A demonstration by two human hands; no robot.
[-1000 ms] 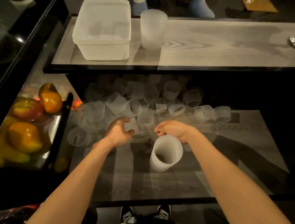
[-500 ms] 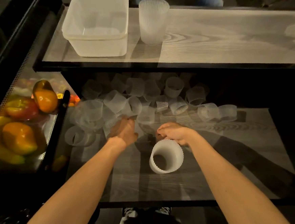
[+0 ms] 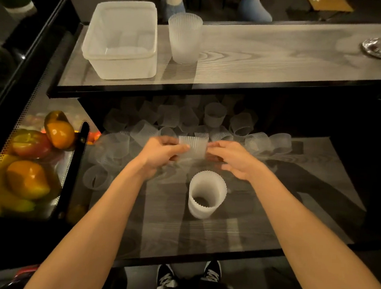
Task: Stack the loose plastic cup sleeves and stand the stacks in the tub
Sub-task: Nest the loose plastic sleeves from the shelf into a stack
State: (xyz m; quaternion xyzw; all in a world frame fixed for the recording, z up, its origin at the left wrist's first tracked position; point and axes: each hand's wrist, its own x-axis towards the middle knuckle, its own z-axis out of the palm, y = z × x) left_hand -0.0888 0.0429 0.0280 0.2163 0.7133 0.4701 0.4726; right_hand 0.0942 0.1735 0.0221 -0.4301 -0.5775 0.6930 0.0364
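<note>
Between my two hands hangs one ribbed translucent cup sleeve, raised a little above the lower table. My left hand pinches its left side and my right hand holds its right side. Just in front of them a stack of sleeves stands upright on the lower table, apart from both hands. Several loose sleeves lie scattered behind and left of my hands. The translucent tub sits on the upper shelf at the left, with a taller stack of sleeves standing beside it.
A mesh basket of orange and red fruit stands at the left. A black bar runs along its right side. A silver dish lies at the shelf's far right. My shoes show below the table's front edge.
My right hand let go of the standing stack and moved up. Both hands came together and now hold one loose sleeve between them.
</note>
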